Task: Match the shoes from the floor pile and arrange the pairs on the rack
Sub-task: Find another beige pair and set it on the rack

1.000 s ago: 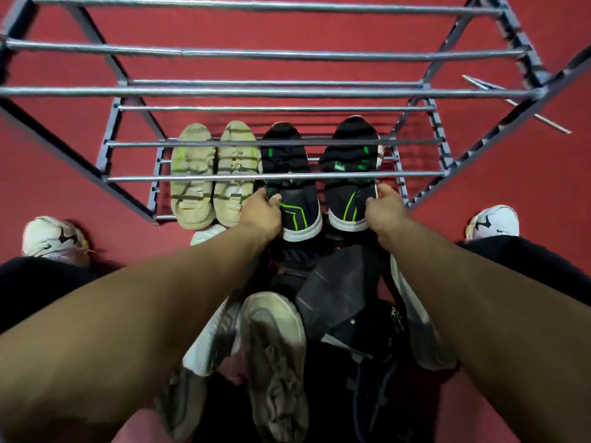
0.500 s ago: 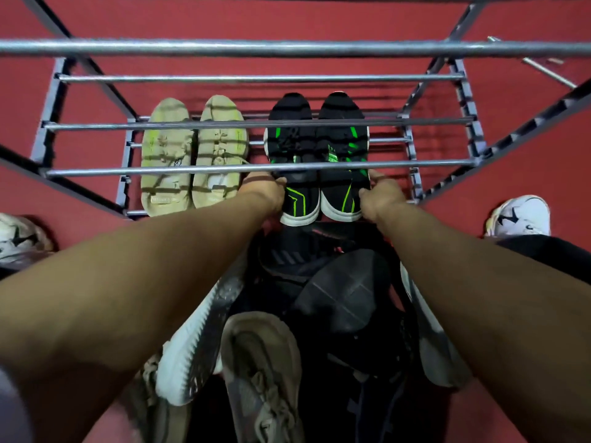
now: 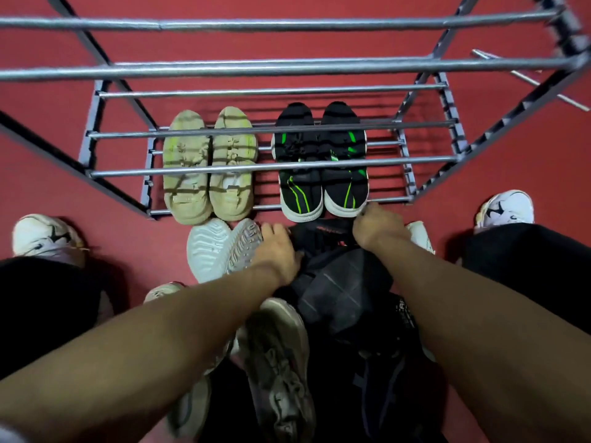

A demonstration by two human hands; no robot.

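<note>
The grey metal rack (image 3: 287, 68) stands on the red floor. On its bottom shelf sit a beige pair (image 3: 209, 169) on the left and a black pair with green stripes (image 3: 319, 179) on the right, toes pointing away. My right hand (image 3: 377, 227) is just below the heel of the right black shoe, fingers curled, with nothing visible in it. My left hand (image 3: 278, 252) lies on the floor pile, between a white upturned sole (image 3: 209, 249) and a black shoe (image 3: 339, 290). Its fingertips are hidden.
The pile between my legs also holds a grey-brown sneaker (image 3: 278, 356) and more dark shoes. My own feet in white sneakers (image 3: 44, 238) (image 3: 508, 207) flank the pile. A loose metal rod (image 3: 527, 79) lies on the floor, far right. The upper rack bars cross overhead.
Both hands have let go of the black-and-green shoes and pulled back toward the pile. The pair now stands side by side on the bottom shelf.
</note>
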